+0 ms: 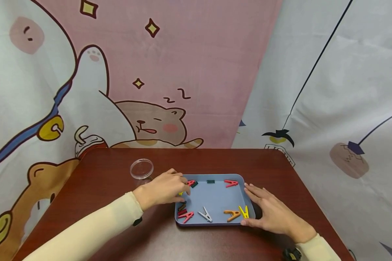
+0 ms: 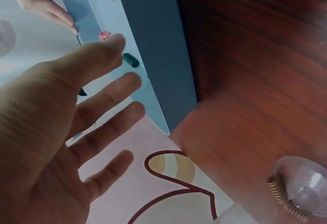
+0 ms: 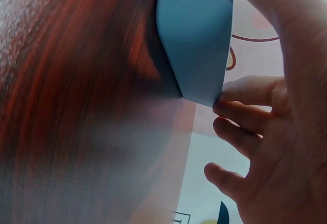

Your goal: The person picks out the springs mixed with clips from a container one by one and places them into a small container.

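My left hand (image 1: 164,188) hovers over the left side of a blue tray (image 1: 212,199), its fingers spread and partly hiding what lies beneath. The left wrist view shows nothing between thumb and fingers, with a dark green spring (image 2: 131,60) just past them. Along the tray's right rim, my right hand (image 1: 271,210) touches with extended fingers, its thumb at the front corner. Inside the tray are small clothespins: a white one (image 1: 205,214), an orange one (image 1: 232,215), a yellow one (image 1: 244,211) and several red ones, such as the one at back right (image 1: 231,183). Coiled springs (image 1: 182,207) lie near the left edge.
A clear round container (image 1: 142,169) stands left of the tray, behind my left forearm. Brown springs (image 2: 278,189) show in it from the left wrist. The dark wooden table (image 1: 215,243) ends at a printed cartoon cloth (image 1: 202,65) behind.
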`<state>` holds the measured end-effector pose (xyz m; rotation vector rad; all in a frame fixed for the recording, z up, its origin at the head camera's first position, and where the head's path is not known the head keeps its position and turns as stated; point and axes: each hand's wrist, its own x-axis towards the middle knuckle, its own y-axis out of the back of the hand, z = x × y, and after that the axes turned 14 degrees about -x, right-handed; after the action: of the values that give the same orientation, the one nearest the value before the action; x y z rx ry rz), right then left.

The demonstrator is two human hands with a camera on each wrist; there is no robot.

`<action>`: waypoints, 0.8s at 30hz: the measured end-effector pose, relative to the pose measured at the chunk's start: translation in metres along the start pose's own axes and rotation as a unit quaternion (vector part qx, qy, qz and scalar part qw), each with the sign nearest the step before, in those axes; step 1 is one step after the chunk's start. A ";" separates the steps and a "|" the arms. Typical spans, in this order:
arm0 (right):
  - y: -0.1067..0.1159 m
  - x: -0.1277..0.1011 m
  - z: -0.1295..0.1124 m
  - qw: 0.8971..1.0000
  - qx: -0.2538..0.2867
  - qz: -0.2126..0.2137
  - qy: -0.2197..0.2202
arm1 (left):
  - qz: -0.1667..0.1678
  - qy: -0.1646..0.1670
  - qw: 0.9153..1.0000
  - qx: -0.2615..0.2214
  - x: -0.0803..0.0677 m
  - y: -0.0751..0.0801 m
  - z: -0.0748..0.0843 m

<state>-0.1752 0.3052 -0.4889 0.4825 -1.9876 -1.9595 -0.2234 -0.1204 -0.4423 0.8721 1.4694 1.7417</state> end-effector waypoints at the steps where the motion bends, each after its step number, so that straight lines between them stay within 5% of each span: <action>1: 0.000 0.000 0.000 1.000 0.000 0.000 0.000 | -0.006 -0.001 1.000 0.001 0.002 0.000 0.000; 11: 0.000 -0.001 0.000 1.000 -0.002 0.004 0.003 | -0.064 0.029 0.997 0.010 0.017 -0.003 0.009; 24: 0.002 -0.002 -0.002 1.000 0.005 0.004 0.002 | -0.075 0.055 0.995 0.019 0.026 -0.016 0.010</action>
<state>-0.1725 0.3045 -0.4870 0.4791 -1.9952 -1.9437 -0.2278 -0.0918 -0.4550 0.6753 1.6013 1.6786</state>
